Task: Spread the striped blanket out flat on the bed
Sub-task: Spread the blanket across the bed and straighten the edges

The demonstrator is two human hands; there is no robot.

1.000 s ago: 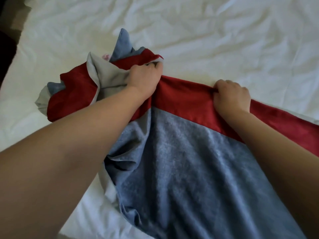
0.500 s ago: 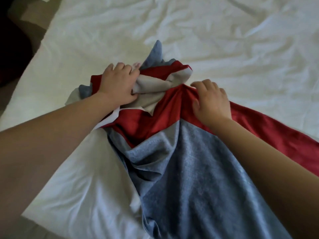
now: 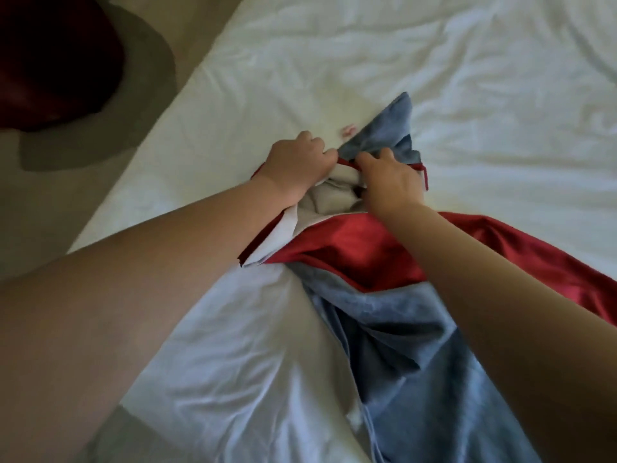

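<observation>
My left hand and right hand sit close together, both with fingers curled into the bunched top of the striped blanket, gripping its blue, red and grey folds. The blanket lies crumpled on the white bed, trailing toward me in a narrow blue and red strip under my right arm

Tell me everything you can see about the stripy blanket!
The striped blanket looks soft and fuzzy, with wide blue, red and pale grey-white bands. It is not flat: it lies bunched and wrinkled on the white bed, running from the lower right up to a crumpled blue tip. The left hand and the right hand grip the bunched part close together near that tip.
</observation>
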